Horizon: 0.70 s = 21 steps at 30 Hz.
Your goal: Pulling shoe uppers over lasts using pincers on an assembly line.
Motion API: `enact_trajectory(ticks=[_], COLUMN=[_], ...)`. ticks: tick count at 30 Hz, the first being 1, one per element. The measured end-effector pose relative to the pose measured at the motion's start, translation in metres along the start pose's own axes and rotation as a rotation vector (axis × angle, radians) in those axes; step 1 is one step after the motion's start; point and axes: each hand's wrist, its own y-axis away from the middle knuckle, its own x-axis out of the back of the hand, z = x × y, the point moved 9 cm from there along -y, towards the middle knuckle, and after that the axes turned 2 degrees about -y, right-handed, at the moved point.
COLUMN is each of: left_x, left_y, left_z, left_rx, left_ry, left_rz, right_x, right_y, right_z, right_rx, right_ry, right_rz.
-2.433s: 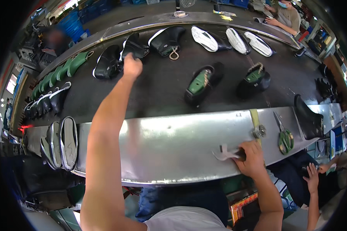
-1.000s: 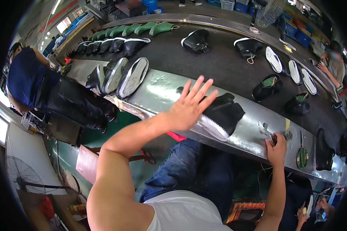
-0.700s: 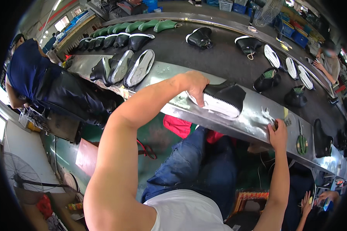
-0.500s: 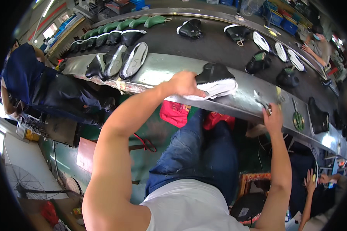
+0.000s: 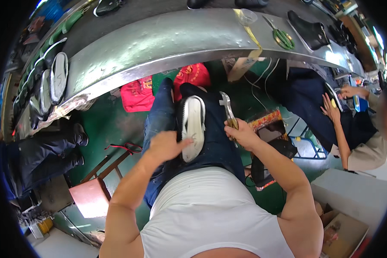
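Observation:
A black shoe rests on my lap with its white sole turned up. My left hand grips it at the near end from the left, the thumb lying on the sole; the other fingers are blurred and partly hidden. To the right of the shoe, my right hand is closed round the handles of metal pliers. Their silver jaws point away from me, apart from the shoe.
The metal-edged workbench spans the far side, bearing green-handled scissors, a clear plastic cup and a black boot. More shoes stand at left. Red bags hang beneath. At right sits a co-worker.
The shoe has come off the bench edge down onto my lap in my left hand. My right hand has brought the pliers back from the bench, and the view has tilted down.

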Motion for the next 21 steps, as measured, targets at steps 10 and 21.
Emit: enact_trajectory(ticks=[10, 21], left_x=[0.031, 0.059], left_y=[-0.107, -0.027], left_z=[0.009, 0.016], left_rx=[-0.222, -0.559], left_ry=[0.718, 1.162], left_rz=[0.067, -0.124], right_x=[-0.03, -0.072], right_y=[0.034, 0.052], right_z=[-0.026, -0.048], right_rx=[-0.076, -0.137], right_ry=[0.278, 0.219], right_rz=[-0.091, -0.375])
